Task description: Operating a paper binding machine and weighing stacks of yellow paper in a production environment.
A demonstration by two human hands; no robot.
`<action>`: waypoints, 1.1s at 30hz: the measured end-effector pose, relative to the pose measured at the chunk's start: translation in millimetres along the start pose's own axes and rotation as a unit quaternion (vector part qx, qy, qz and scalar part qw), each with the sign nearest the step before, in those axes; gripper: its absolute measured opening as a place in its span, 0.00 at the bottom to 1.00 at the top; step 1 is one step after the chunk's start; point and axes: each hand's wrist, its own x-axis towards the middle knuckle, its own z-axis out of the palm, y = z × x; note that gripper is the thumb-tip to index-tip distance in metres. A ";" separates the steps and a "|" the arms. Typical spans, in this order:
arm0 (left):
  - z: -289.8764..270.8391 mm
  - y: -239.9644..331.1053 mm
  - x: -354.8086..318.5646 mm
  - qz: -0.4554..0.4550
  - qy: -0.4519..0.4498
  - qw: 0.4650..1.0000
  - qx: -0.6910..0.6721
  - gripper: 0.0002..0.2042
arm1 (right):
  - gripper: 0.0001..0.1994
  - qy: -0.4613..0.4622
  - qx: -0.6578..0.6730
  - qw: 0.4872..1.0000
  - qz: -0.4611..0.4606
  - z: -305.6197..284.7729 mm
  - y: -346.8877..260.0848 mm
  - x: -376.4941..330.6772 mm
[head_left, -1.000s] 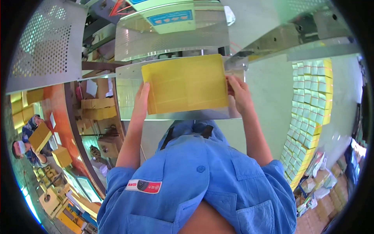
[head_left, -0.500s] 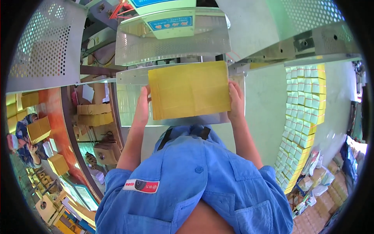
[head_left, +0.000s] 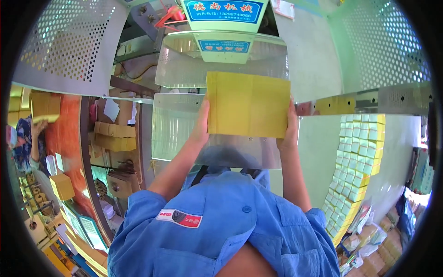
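A flat rectangular yellow paper bundle [head_left: 249, 105] is held up level in front of me, over a shiny metal plate [head_left: 256, 154] of the machine. My left hand [head_left: 201, 121] is closed on its left edge, and my right hand [head_left: 290, 125] grips the right edge. The fingers of both hands are partly hidden behind the paper. Just beyond the bundle stands a second, upper metal plate [head_left: 180, 64], reflecting a blue and white sign [head_left: 226, 11]. How thick the bundle is cannot be made out.
Perforated metal panels flank the machine, one on the left [head_left: 69, 46] and one on the right [head_left: 387, 55]. Banded yellow-and-white bundles [head_left: 357, 161] stand in a long row at right. A co-worker [head_left: 27, 143] is beside the red-brown table [head_left: 71, 138] at far left.
My view has shifted, so the machine plates sit lower and further right. The yellow bundle stays between both hands. At left, the co-worker's hand and the brown-yellow stack have moved upward in view.
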 end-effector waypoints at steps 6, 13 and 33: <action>-9.7 -3.7 53.0 -0.024 -0.057 0.998 0.013 0.28 | 0.24 -0.007 0.011 0.999 0.034 -2.2 1.7 43.1; 6.3 2.0 51.3 -0.051 -0.049 0.997 0.033 0.29 | 0.26 0.002 0.033 0.999 0.025 -2.8 1.1 41.8; 32.4 -7.4 52.1 -0.052 0.057 0.997 0.024 0.34 | 0.18 0.076 0.152 0.985 -0.007 -45.0 40.8 68.8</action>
